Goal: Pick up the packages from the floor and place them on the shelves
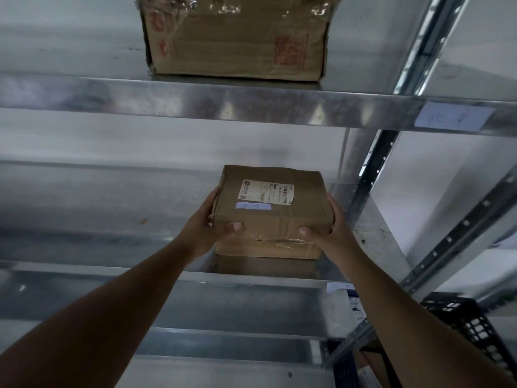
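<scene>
Two bare forearms are reaching up and forward from the bottom corners of the view, meeting at a brown cardboard package point(272, 208). On its near left corner the left hand point(208, 224) is gripping, thumb lying along the front edge and fingers wrapping the side. On the near right corner the right hand point(326, 229) is gripping in the same way, thumb pressing on the front edge. Both hands are closing firmly on the package, one at each side.

That package is sitting at the front right part of the middle shelf point(112, 273), and its underside appears to be touching the metal, though the contact line is dim. A white shipping label point(265, 191) is showing on its top, with a small pale blue strip point(253, 205) just below it. Clear tape is running across the top and down the front face.

Above, a larger cardboard box point(237, 37) with red printing is standing on the upper shelf point(195, 103), whose front edge is carrying a pale paper tag point(453, 117) at the right. A perforated metal upright point(375, 166) is rising just to the right of the package. At the lower right a black plastic crate point(470, 323) is showing beside the rack, partly behind the right forearm.
</scene>
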A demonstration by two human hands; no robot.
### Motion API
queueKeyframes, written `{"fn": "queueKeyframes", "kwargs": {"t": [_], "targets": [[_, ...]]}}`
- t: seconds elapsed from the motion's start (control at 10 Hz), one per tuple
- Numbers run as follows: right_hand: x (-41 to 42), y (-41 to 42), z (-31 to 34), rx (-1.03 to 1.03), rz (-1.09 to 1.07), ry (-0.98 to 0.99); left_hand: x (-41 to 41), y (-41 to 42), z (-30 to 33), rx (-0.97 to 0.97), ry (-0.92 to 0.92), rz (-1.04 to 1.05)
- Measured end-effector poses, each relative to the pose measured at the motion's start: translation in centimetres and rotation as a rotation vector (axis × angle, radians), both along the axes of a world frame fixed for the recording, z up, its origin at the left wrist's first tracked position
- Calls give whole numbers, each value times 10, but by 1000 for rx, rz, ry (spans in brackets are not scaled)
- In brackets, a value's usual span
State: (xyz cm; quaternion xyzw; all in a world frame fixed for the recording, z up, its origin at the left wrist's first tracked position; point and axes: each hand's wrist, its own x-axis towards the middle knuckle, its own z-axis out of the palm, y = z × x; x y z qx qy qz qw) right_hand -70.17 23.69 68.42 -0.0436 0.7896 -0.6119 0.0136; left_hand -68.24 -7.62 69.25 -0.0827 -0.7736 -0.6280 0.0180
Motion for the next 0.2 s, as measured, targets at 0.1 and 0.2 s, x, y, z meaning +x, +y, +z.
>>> {"fn": "queueKeyframes", "kwargs": {"t": [0.1,0.2], "targets": [[4,2,4,28,20,-9,8,-1,9,-129,-27,104],[9,9,6,34,-15,-18,23,6,31,-250,0,186]]}}
